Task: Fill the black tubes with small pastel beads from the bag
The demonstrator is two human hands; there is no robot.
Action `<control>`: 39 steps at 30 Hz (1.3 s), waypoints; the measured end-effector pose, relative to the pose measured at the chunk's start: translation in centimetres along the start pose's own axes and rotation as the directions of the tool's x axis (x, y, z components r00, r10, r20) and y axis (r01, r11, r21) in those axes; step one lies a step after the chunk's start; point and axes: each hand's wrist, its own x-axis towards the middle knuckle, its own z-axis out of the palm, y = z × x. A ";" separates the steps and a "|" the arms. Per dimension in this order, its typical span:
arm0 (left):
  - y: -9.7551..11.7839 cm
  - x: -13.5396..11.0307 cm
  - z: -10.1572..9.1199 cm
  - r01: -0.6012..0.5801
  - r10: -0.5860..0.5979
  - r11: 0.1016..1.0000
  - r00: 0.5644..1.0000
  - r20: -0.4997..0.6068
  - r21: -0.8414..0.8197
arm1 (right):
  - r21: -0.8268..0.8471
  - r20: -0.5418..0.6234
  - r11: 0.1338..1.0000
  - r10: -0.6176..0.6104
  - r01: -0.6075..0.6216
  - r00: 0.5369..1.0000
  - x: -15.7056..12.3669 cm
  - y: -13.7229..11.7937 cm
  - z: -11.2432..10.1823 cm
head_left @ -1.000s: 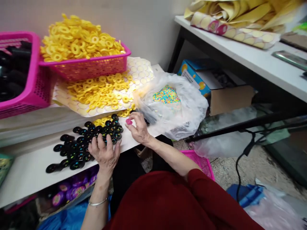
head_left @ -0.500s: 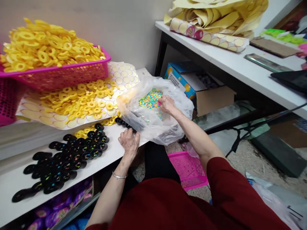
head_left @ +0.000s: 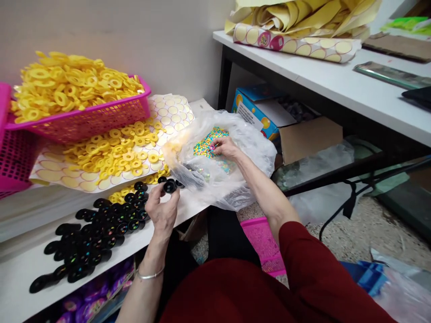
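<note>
My left hand is closed around a small black plastic cup, held between thumb and fingers with its round mouth facing up. More black cups stand just behind it, partly hidden. My right hand pinches a small pink piece, mostly covered by the fingers, over the small multicoloured balls. Those balls lie in a crumpled clear plastic bag with its mouth spread wide. Left of my left hand, a cluster of black cups with coloured bits inside covers the white tabletop.
Yellow rings lie on a circle-patterned sheet. Behind them stands a heaped pink basket. An open blue carton sits beneath the white table at right. A pink crate is on the floor.
My left hand has lifted from the table edge, moved slightly left, and taken hold of a black cup. My right hand has shifted slightly left over the balls, showing the pink piece more clearly.
</note>
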 end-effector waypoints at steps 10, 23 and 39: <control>6.9 7.5 11.8 -0.018 0.046 0.998 0.821 0.570 -0.055 | 0.225 -0.056 0.966 -0.116 0.125 0.992 -2.8 -2.9 -2.2; 6.4 6.0 13.7 -0.051 0.092 0.995 0.829 0.551 -0.089 | -0.861 0.317 0.278 -0.360 0.425 0.877 -6.4 -8.9 -0.8; -3.2 -4.5 -2.3 -0.172 0.161 0.960 0.985 0.068 0.222 | -0.018 -0.314 0.996 -0.094 0.093 0.945 -6.2 0.9 2.0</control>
